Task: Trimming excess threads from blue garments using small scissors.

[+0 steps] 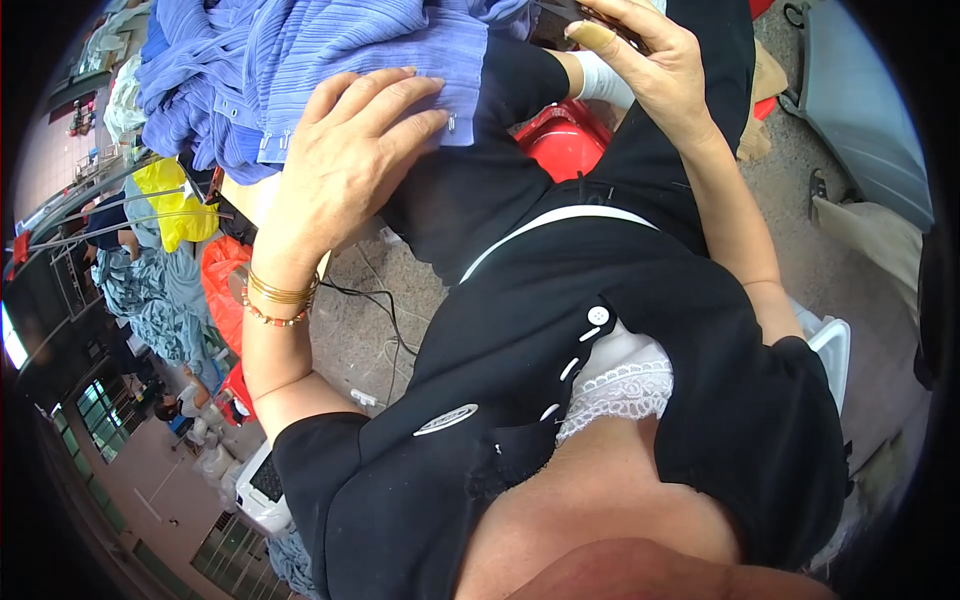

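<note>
My left hand (362, 150) lies on a blue-violet pleated garment (390, 50), its fingers spread over the cloth near the lower edge. Small pale stitched-looking marks show along that edge, beside the fingertips and near the wrist. At the top of the view my right hand (655, 70) is raised above my right leg, with a tan covering (592, 36) on the thumb. Its fingers are closed round a dark, shiny object (622, 28) that is partly hidden and cut by the upper edge, so its kind cannot be made out.
More of the garment is heaped at upper left. A red plastic stool or basin (565, 145) stands between my legs. Yellow (172, 205) and orange-red bags (222, 285) hang at the left, near piled grey-blue cloth (155, 300). A grey-blue bin (870, 110) stands right; a black cable (385, 305) crosses the floor.
</note>
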Action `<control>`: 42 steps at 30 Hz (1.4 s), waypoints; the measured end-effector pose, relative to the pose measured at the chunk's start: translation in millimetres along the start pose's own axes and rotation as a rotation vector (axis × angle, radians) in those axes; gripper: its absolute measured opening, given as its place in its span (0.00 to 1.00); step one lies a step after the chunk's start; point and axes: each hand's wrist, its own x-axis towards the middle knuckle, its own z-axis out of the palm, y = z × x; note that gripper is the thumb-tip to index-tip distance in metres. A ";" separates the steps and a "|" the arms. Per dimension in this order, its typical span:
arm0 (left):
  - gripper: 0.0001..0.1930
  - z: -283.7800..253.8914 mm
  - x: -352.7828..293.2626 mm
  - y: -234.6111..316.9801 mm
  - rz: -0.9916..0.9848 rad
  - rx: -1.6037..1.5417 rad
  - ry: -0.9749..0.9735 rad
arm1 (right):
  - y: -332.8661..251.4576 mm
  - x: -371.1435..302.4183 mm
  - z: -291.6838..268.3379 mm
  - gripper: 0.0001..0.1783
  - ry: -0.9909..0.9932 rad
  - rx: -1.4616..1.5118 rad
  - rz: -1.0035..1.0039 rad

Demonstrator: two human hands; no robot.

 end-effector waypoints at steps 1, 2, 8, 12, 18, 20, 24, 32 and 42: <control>0.14 0.2 1.3 -2.9 0.042 0.008 -0.005 | -1.1 1.8 -2.5 0.17 0.013 -0.088 -0.064; 0.14 0.7 3.6 -4.2 0.036 0.013 0.007 | 1.6 2.2 -4.8 0.17 0.023 -0.091 -0.035; 0.06 -0.3 22.5 18.1 -0.542 -1.134 0.442 | -10.2 5.9 -14.8 0.15 0.047 -0.172 -0.181; 0.08 10.5 43.7 26.0 -0.610 -1.709 0.703 | -29.1 12.9 -9.5 0.20 -0.010 -0.112 -0.317; 0.12 24.5 53.1 32.5 -0.667 -1.826 0.774 | -28.9 17.8 -2.5 0.19 -0.028 -0.235 -0.371; 0.12 27.1 55.2 32.5 -0.615 -1.757 0.768 | -24.4 18.0 -2.2 0.19 -0.030 -0.266 -0.376; 0.13 26.8 59.4 36.4 -0.604 -1.717 0.769 | -19.2 20.2 -1.7 0.19 -0.031 -0.329 -0.390; 0.12 29.6 57.1 36.2 -0.576 -1.644 0.705 | -16.7 21.7 -5.6 0.16 -0.086 -0.353 -0.396; 0.15 35.7 55.5 20.3 -0.611 -1.597 0.712 | -31.2 29.0 14.0 0.15 -0.206 0.391 0.370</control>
